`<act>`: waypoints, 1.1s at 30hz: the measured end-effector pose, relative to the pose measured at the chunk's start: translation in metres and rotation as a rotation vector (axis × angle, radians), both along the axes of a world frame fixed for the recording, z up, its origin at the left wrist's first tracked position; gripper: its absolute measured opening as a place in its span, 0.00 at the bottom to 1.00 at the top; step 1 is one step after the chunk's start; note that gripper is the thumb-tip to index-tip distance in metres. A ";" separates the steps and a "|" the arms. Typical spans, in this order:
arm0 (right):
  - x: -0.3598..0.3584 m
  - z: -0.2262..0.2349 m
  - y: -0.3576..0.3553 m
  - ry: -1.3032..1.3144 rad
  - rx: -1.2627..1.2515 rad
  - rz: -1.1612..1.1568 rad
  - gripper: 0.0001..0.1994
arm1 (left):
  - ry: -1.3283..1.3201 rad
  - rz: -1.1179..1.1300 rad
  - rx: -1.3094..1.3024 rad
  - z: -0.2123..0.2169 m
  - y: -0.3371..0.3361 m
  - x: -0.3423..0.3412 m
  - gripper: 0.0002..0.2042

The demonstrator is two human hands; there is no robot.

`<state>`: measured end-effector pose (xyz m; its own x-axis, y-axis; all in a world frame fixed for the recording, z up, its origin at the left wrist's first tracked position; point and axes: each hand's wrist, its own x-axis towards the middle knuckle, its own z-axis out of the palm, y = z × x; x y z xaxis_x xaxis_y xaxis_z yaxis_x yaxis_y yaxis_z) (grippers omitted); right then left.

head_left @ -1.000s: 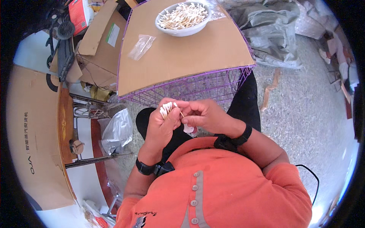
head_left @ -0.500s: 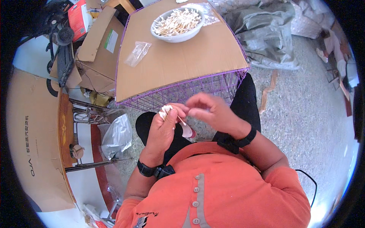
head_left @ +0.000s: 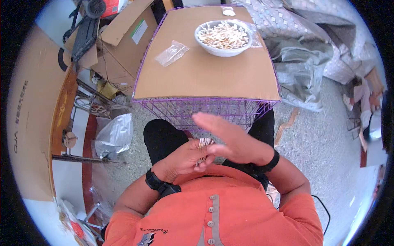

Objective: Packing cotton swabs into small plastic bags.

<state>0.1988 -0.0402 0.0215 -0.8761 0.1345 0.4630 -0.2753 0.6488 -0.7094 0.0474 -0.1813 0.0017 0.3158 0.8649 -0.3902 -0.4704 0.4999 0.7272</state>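
Note:
My left hand is closed around a small bundle of cotton swabs, low in front of my body. White tips poke out above the fingers, and the sticks show below. Over the bundle, my right hand is stretched flat with its fingers extended and its thumb close to the swabs; whether the thumb touches them I cannot tell. On the cardboard sheet ahead stands a white bowl heaped with loose cotton swabs. A clear plastic bag lies left of the bowl.
The cardboard sheet rests on a purple wire cage beyond my knees. Cardboard boxes and a wooden panel stand at left. A silvery plastic bag lies on the floor. Grey sheeting is heaped at right.
Both hands have come closer to my body. The left hand has turned, so the swabs now point differently. The right hand has straightened its fingers over the bundle. The view has shifted.

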 end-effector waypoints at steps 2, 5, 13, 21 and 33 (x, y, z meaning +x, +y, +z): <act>-0.008 -0.010 -0.020 -0.203 0.030 0.152 0.33 | 0.123 0.061 0.055 -0.006 -0.005 0.000 0.10; -0.014 -0.014 -0.014 -0.195 0.026 0.124 0.33 | 0.145 0.135 0.020 -0.010 -0.009 -0.008 0.11; -0.039 -0.018 -0.030 -0.153 -0.047 0.135 0.28 | -0.097 0.264 -0.013 -0.021 -0.022 -0.025 0.10; -0.050 -0.001 -0.024 -0.227 -0.196 0.036 0.21 | -0.188 0.217 0.015 -0.024 -0.038 -0.041 0.10; -0.074 -0.019 -0.036 -0.226 -0.024 0.153 0.08 | 0.112 0.128 0.021 -0.032 -0.047 -0.049 0.12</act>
<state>0.1249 -0.0764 0.0025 -0.9677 0.0014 0.2520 -0.2019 0.5941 -0.7787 -0.0013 -0.2287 -0.0303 0.1581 0.9034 -0.3985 -0.4444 0.4255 0.7883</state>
